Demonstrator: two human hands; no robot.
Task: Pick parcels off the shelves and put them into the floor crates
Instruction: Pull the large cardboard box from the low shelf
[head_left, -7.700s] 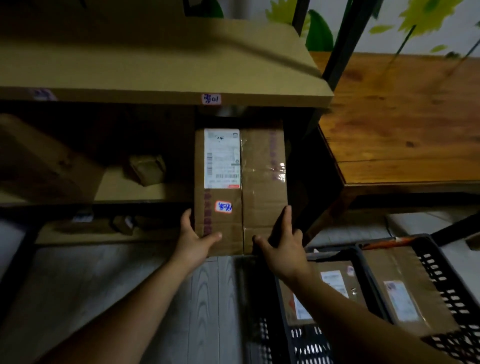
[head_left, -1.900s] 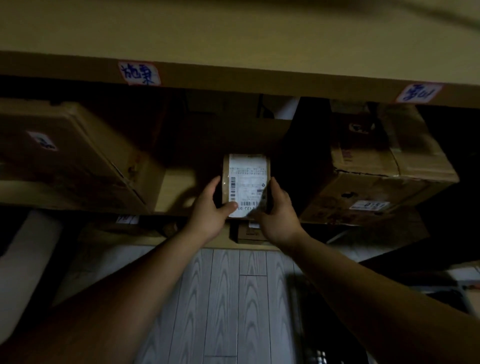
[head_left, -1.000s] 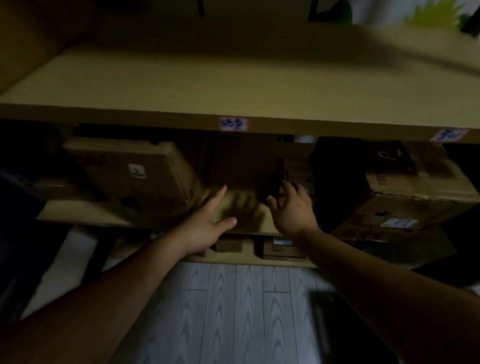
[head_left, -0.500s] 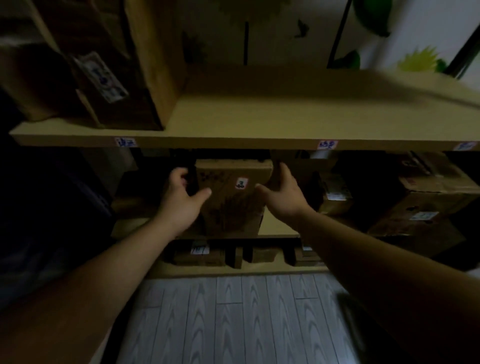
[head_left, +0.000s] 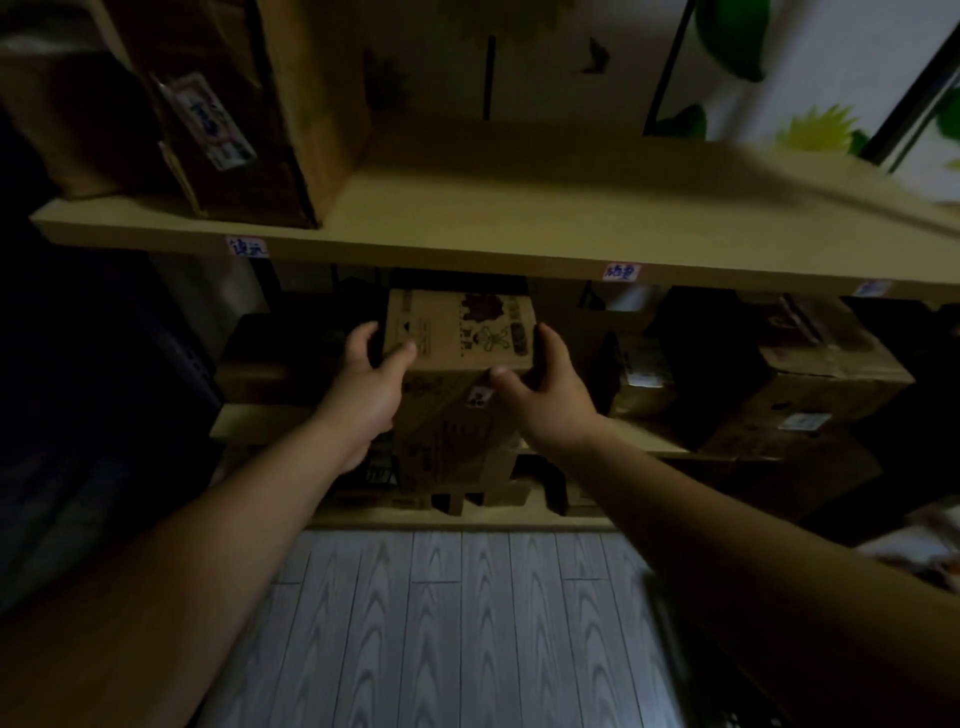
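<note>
A brown cardboard parcel (head_left: 457, 374) with dark printing on its top and a small sticker on its front juts out from the middle shelf (head_left: 249, 415), just under the upper shelf board (head_left: 467, 249). My left hand (head_left: 371, 384) grips its left side, thumb on the top face. On the right side my right hand (head_left: 545, 395) grips it, fingers round the edge and thumb on the front. No floor crate shows clearly in this view.
More cardboard boxes (head_left: 810, 384) fill the middle shelf to the right, with a small labelled box (head_left: 641, 379) beside the parcel. A large box (head_left: 208, 109) stands on the upper shelf at left. Small boxes line the bottom shelf (head_left: 467, 499). Grey plank floor (head_left: 457, 623) lies below.
Both hands have pulled the parcel farther out of the shelf toward me and tipped it, so its printed top face now shows. The view has come closer.
</note>
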